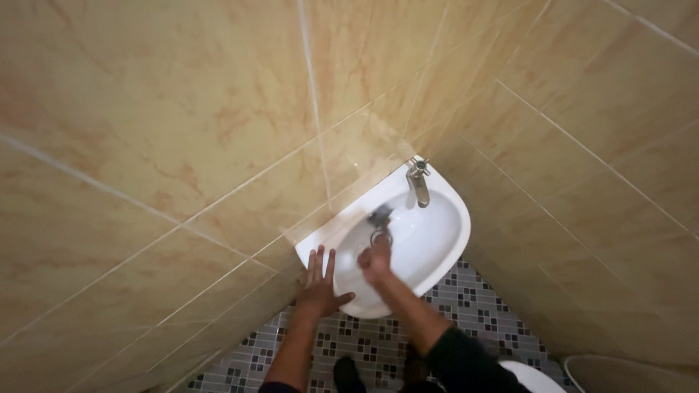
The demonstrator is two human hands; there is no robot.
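Small white corner sink [437, 240], glossy, rounded front edge, mounted where two beige tiled walls [182, 145] meet, chrome tap [419, 182] at the back corner, mosaic floor [466, 306] below. Left hand [319, 285] flat on the sink's near-left rim, fingers spread, thumb out to the side. Right hand [375, 262] inside the bowl, fingers curled tight round the handle of a dark brush [379, 217], head motion-blurred against the basin's inner wall just left of the tap.
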